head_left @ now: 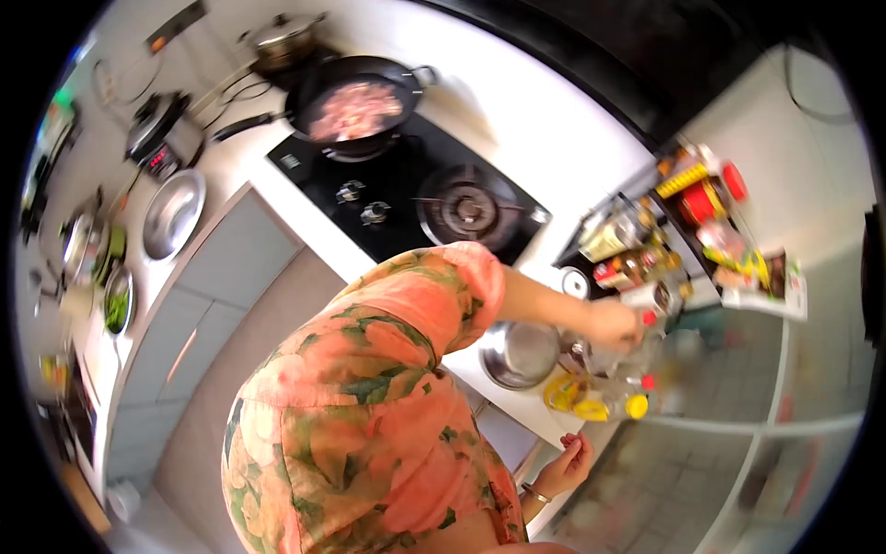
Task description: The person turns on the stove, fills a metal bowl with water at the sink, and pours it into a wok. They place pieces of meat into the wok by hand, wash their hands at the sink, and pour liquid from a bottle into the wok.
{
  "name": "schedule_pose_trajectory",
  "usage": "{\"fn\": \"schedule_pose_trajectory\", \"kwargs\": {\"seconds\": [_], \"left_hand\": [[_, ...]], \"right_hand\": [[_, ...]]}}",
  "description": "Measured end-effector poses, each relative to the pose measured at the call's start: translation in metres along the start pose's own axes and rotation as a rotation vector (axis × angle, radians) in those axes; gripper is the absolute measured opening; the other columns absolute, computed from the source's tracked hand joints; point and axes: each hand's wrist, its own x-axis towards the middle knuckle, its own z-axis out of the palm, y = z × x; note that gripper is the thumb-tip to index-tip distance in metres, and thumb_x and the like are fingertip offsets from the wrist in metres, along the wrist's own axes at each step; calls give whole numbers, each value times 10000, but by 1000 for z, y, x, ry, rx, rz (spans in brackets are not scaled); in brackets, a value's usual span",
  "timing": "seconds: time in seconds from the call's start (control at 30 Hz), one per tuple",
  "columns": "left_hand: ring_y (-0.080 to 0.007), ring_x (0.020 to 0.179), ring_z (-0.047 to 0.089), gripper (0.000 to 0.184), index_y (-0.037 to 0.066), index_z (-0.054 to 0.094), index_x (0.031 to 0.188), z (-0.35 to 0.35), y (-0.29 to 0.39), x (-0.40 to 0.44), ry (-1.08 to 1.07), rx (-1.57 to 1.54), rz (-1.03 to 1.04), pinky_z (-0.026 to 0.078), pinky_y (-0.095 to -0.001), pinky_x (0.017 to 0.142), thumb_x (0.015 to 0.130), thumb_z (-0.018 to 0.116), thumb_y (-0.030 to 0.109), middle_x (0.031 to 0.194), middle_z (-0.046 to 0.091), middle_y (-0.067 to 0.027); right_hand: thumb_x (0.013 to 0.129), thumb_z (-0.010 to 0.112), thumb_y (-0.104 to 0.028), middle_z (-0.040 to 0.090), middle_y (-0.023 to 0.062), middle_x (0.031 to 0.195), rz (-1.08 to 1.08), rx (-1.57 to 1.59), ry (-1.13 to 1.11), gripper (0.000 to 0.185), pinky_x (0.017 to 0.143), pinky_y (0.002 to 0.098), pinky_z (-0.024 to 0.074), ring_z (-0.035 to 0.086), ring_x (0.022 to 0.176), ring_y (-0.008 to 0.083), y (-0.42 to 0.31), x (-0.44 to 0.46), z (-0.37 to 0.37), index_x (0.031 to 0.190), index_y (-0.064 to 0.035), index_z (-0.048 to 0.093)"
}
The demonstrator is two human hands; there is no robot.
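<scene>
My left hand (616, 325) reaches over the counter corner with its fingers curled at a red-capped bottle (650, 318); some blur hides the exact grip. Just below it stand clear bottles, one with a red cap (648, 381), and a yellow-capped oil bottle (636, 406). A steel pot (520, 354) sits under my left forearm. Lower down, my right hand (565, 466), with a bracelet at the wrist, hangs by the counter edge. Its fingers are bent together, and I cannot make out whether anything small is between them.
A black wok (300, 103) with pinkish chopped meat (358, 111) sits on the gas stove (369, 217). Sauce bottles and jars crowd a rack (701, 208). A pressure cooker (164, 138), a steel basin (173, 214) and greens (117, 307) in a strainer line the far-left counter.
</scene>
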Motion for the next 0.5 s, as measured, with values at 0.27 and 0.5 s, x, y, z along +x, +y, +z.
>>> {"fn": "schedule_pose_trajectory", "kwargs": {"seconds": [0.27,0.5], "left_hand": [[-246,762,597,185,64,635,853,-87,31,-340,-27,-85,-430,462,-353,658,751,606,216,789,625,-80],[-252,723,604,183,78,634,829,-144,144,-630,396,167,-1390,478,-363,654,714,612,219,771,628,-88]], "right_hand": [[851,492,-44,591,115,770,-274,121,-543,153,625,273,475,558,654,170,-76,-11,136,939,56,566],[813,537,8,606,108,789,-380,216,-1038,93,645,266,489,598,696,167,-151,-129,273,883,42,587]]}}
